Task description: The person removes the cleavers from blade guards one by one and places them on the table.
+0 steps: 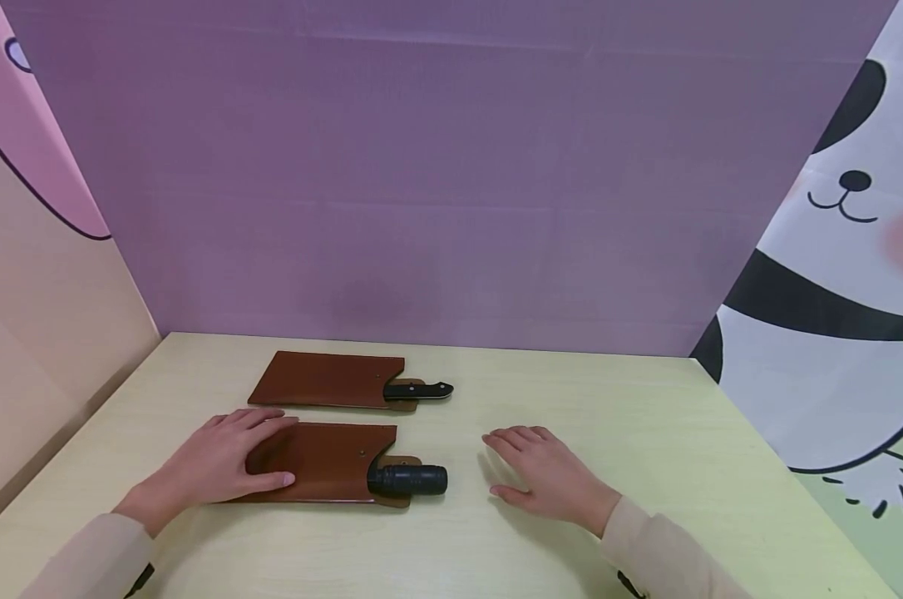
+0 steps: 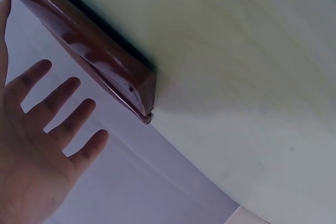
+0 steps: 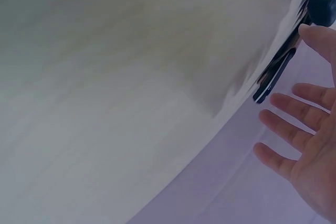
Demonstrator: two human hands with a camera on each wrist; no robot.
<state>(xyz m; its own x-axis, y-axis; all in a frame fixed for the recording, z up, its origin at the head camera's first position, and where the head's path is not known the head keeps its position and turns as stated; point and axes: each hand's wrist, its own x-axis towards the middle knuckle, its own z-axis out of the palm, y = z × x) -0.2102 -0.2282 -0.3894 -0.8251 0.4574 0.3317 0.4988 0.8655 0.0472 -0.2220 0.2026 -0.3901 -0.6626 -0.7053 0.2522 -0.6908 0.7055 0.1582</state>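
Note:
Two brown leather knife sheaths lie flat, one behind the other, handles pointing right. From the near sheath (image 1: 324,466) sticks a thick, round black handle (image 1: 414,480); its blade is hidden. The far sheath (image 1: 332,380) holds a knife with a slimmer, riveted black handle (image 1: 425,390). My left hand (image 1: 223,462) hovers at the near sheath's left end with fingers spread; in the left wrist view the fingers (image 2: 65,100) appear apart from the leather. To the right of the handles, my right hand (image 1: 545,478) is held above the table with fingers extended, holding nothing.
The pale wood-grain table (image 1: 571,399) ends at a purple backdrop (image 1: 451,183) behind. A panel with a panda drawing (image 1: 833,274) stands on the right, and a pink and beige panel (image 1: 40,291) on the left.

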